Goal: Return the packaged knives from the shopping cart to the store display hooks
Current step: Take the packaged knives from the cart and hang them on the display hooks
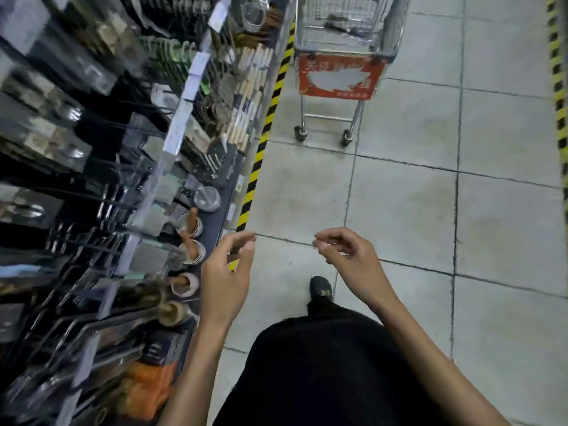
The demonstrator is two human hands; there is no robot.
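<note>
Ahead of both hands, the grey tiled floor (415,195) lay open along the aisle as far as the silver wire shopping cart with a worn red panel (341,75), which stood well apart from them. A yellow-and-black striped floor tape (267,118) ran away from just beyond the left hand (227,272), marking the foot of the shelving. That shelving crowded the whole side to the left of that hand. Its black metal display hooks (101,204) jutted out towards the aisle, and its low ledge carried small stone mortars with wooden pestles (190,226), just beside the wrist. To the right of the right hand (347,259) there was only bare tile.

The dark packaged knives (344,26) sat inside the cart's basket, far forward of both hands. They seemed to lie flat with their long axis across the basket, though blur hid which way the blades pointed.

Both forearms reached forward at about waist height, bare, over a black garment (322,364). The left hand hung with its palm turned inward, its fingers loosely curled and its thumb near the forefinger, holding nothing. The right hand, apart from it by a stretch of floor, had its back turned up and its fingers bent softly under, and it too was empty. A black shoe (321,290) showed on the tile between and below the two hands.
</note>
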